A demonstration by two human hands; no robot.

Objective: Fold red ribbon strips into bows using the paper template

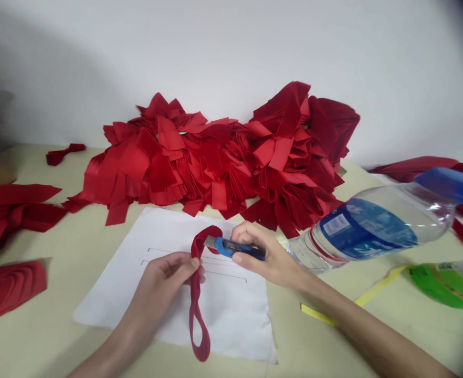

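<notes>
My left hand (172,275) pinches a red velvet ribbon (200,344) near its middle, with one loop hanging below and another curving above the fingers. In my right hand (261,252) is a blue utility knife (237,248), gripped with the thumb along its side. Its short metal blade points left and lies at the upper loop of the ribbon; I cannot tell whether it cuts into it. Beneath both hands lies a white sheet of paper (113,302) with several drawn lines.
A large heap of red ribbon pieces (216,163) stands against the wall. More red ribbon bundles (11,289) lie at the left. On the right are a clear plastic bottle (369,226) with a blue label, a green-labelled roll (448,283) and a yellow strip (381,286).
</notes>
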